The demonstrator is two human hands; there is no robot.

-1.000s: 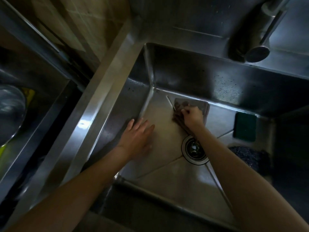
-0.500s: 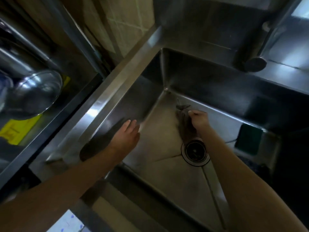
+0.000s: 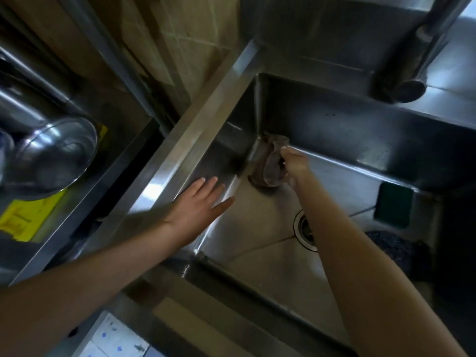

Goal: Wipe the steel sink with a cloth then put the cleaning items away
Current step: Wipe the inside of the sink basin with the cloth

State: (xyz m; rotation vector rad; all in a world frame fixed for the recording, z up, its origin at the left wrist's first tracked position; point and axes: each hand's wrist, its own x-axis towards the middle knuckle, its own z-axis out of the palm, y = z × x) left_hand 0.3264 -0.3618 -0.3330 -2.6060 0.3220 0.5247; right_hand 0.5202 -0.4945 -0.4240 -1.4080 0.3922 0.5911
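The steel sink [image 3: 360, 140] fills the middle and right of the view. My right hand [image 3: 293, 166] grips a bunched brownish-grey cloth [image 3: 270, 166] and holds it against the basin floor in the far left corner. My left hand [image 3: 198, 207] lies flat with straight fingers against the sink's left inner wall. The round drain [image 3: 304, 230] is partly hidden behind my right forearm. A green sponge [image 3: 394, 204] leans at the basin's right side, with a dark scouring pad [image 3: 394, 248] just in front of it.
The tap spout [image 3: 409, 91] hangs over the back rim at the upper right. Left of the sink, a steel pot [image 3: 51, 153] and something yellow [image 3: 28, 217] sit on a lower shelf. Tiled wall stands behind, and tiled floor shows at the bottom left.
My right hand has slid the cloth from near the drain into the far left corner of the basin. My left hand has stayed on the left wall, while the view shifted right.
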